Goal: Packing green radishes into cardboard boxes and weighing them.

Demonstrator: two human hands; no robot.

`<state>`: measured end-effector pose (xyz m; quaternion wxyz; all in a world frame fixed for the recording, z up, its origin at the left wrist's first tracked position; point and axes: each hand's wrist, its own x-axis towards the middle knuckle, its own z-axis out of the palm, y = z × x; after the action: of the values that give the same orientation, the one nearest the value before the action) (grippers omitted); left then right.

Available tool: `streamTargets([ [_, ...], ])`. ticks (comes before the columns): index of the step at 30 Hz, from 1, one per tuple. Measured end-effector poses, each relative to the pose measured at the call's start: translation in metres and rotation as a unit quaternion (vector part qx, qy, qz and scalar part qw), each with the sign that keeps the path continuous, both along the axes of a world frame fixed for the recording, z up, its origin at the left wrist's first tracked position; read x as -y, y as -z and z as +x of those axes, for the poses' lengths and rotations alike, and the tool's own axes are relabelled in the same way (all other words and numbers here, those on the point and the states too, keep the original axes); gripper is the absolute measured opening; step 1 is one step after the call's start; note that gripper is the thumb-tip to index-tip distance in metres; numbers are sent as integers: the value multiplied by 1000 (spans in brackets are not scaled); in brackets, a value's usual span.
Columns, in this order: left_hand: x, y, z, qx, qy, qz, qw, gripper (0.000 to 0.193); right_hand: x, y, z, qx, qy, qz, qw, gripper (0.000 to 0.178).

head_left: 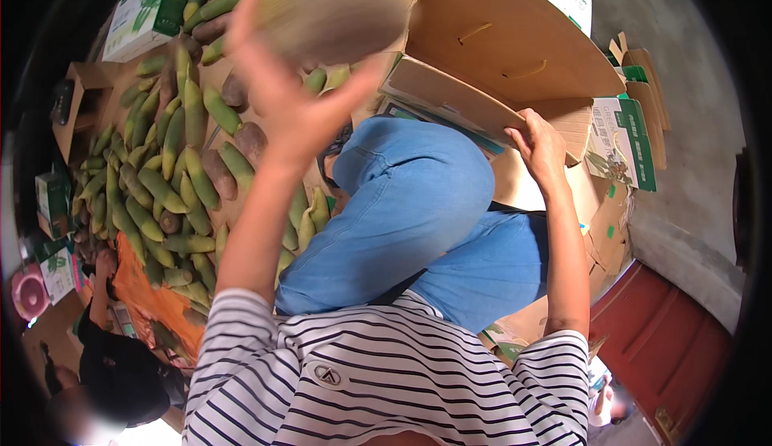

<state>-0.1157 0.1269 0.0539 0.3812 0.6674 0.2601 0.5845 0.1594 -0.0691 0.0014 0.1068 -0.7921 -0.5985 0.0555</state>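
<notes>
My left hand (293,104) is raised over the pile, smeared by motion. Between its spread thumb and fingers is a large blurred yellow-brown thing (342,16), whose kind I cannot make out; it seems to be held. My right hand (539,147) grips the near edge of an open cardboard box (523,36), fingers over the rim. The box is tilted beyond my knees, its lid raised with yellow cord loops inside. To the left lies a big heap of green radishes (161,189), some with brown, soil-covered ends.
A white and green carton (145,12) stands at the far left, with more cartons (623,144) by the right wall. An orange sheet (161,293) lies under part of the heap. Another person (112,365) works at lower left. A red door (667,341) is at lower right.
</notes>
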Motion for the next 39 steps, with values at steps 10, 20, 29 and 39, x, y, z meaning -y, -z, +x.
streamTargets([
  [10,-38,40,121,-487,233,116,834,56,-2,3,6,3,10,5,1000,24],
  [20,11,208,-200,-553,-25,-234,800,35,-6,0,0,-23,18,20,999,17],
  [29,142,378,-305,-496,-21,-573,652,63,-11,-5,7,-14,8,3,1000,19],
  [39,102,230,-244,-282,-51,-525,801,58,-17,-5,-2,2,9,6,1000,18],
])
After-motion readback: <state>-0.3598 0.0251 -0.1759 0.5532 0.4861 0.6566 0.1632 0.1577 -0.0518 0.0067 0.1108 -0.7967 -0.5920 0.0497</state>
